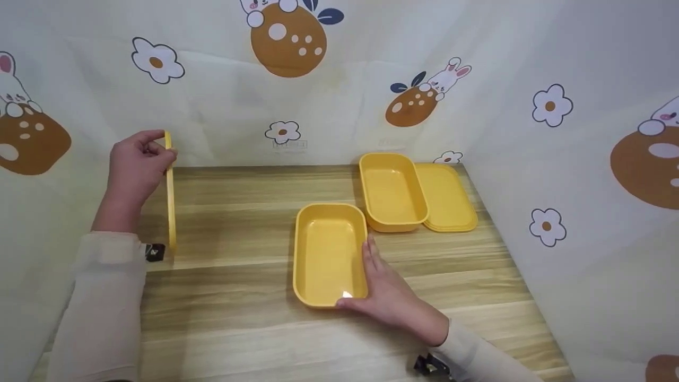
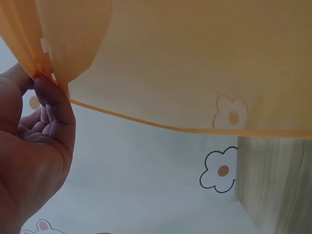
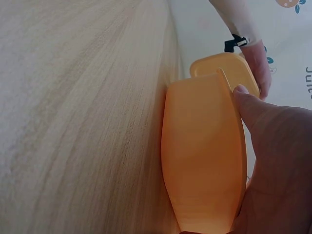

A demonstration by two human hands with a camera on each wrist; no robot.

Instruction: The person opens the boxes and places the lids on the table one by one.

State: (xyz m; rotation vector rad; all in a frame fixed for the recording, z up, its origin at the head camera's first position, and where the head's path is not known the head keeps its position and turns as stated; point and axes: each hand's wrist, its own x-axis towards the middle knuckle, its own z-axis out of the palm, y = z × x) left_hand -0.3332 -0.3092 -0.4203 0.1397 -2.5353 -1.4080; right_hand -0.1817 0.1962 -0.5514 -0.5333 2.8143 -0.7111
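My left hand (image 1: 140,162) pinches the top edge of a yellow plastic lid (image 1: 170,207), which hangs upright and nearly edge-on to the head camera. In the left wrist view the lid (image 2: 161,63) spreads across the top, thin enough for a flower print to show through. My right hand (image 1: 390,292) rests against the near right corner of a yellow rectangular food container (image 1: 329,254) standing on the table. Its fingers lie straight along the right wall, and the thumb touches the near rim. The right wrist view shows the container's outer wall (image 3: 202,146); the fingertips are hidden there.
A second yellow container (image 1: 392,193) stands behind and to the right, close to the first. Beside it lies another yellow lid (image 1: 448,196), partly covered by that container. Cloth walls (image 1: 212,106) printed with rabbits and flowers border the wood-grain table (image 1: 233,212).
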